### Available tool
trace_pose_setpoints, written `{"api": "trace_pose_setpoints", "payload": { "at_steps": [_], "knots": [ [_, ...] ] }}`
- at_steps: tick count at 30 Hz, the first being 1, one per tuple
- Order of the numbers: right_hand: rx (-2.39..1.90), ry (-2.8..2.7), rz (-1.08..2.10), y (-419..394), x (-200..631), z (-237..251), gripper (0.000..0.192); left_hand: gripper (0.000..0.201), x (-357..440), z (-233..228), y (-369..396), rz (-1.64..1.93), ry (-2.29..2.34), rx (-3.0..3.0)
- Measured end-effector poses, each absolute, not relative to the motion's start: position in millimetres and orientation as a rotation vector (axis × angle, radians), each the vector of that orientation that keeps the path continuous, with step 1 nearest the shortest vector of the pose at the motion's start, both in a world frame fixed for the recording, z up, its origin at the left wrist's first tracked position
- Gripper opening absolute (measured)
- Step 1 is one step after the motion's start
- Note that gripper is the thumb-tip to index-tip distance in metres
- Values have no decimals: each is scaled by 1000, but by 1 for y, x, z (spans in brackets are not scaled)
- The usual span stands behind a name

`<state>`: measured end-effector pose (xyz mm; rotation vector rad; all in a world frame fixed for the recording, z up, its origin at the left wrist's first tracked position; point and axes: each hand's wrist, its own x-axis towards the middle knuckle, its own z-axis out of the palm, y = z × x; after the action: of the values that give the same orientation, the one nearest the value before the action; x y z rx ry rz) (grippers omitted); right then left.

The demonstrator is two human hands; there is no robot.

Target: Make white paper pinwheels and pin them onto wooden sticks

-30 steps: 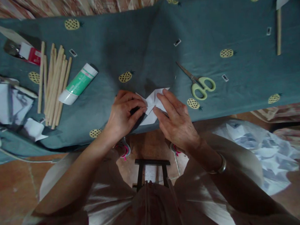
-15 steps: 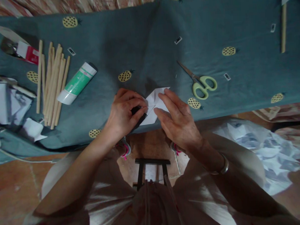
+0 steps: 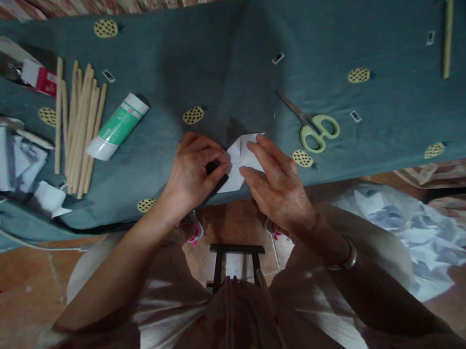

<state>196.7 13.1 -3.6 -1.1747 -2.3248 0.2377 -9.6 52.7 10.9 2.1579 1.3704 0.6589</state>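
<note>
- A black stool frame (image 3: pixel 237 264) stands on the tiled floor between the person's knees, nearest the camera.
- A heap of white paper scraps (image 3: pixel 417 233) lies on the floor to the right.
- The left hand (image 3: pixel 192 173) rests at the near edge of the counter (image 3: pixel 220 67), its fingers (image 3: pixel 213 160) curled and pinching the left edge of the folded white paper (image 3: pixel 240 156).
- The right hand (image 3: pixel 278 185) presses on the same paper from the right, fingers held flat and extended over it.
- The paper lies on the counter's grey-blue cloth, just inside the near edge, between the two hands.
- Green-handled scissors (image 3: pixel 311 125) lie near the right hand, apart from it.
- A green and white glue tube (image 3: pixel 117 128) lies to the left, just beside a bundle of wooden sticks (image 3: pixel 78 127).
- One lone stick (image 3: pixel 448 36) lies at the far right.
</note>
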Motion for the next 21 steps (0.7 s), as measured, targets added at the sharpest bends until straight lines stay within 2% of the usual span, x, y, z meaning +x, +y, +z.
{"api": "trace_pose_setpoints", "payload": {
  "at_steps": [5, 16, 21],
  "knots": [
    [-1210, -2299, 352, 13, 196, -3, 32, 10, -9, 10, 54, 680, 1367, 2158],
    [-1216, -2308, 327, 14, 195, -2, 33, 10, -8, 10, 55, 629, 1382, 2168],
    [-1214, -2325, 365, 15, 194, -2, 41, 10, -8, 11, 56, 611, 1388, 2189]
  ]
}}
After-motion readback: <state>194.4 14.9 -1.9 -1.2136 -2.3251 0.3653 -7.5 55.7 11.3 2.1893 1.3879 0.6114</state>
